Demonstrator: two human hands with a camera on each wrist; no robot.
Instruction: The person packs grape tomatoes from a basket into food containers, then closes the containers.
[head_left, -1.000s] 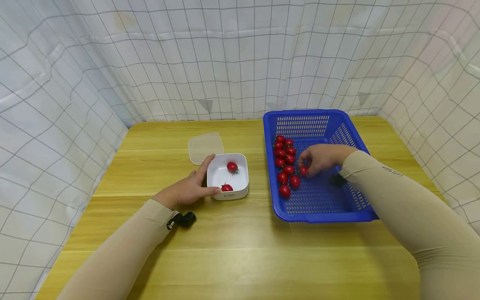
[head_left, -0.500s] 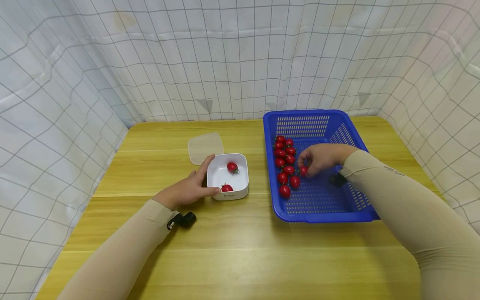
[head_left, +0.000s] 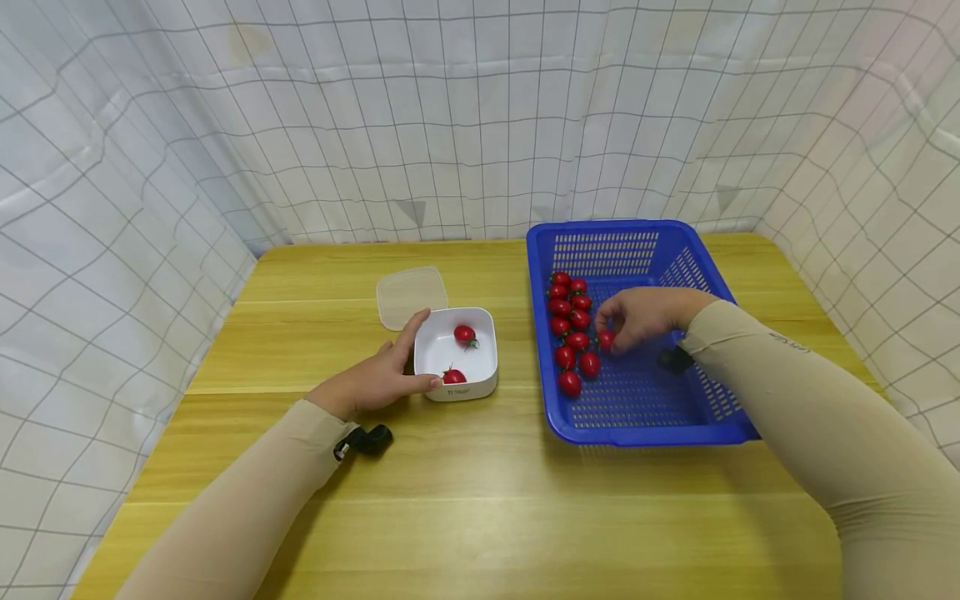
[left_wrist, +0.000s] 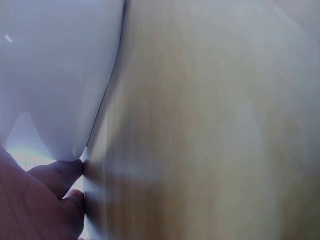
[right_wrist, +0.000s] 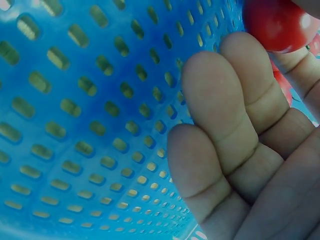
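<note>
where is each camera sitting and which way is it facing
Head: worn on the head, looking forward and down at the table; both sleeved arms show.
Left wrist: against the white box; left hand at its wall.
Right wrist: inside the blue basket; right hand pinching a tomato.
Shared: head and right wrist both show that tomato.
</note>
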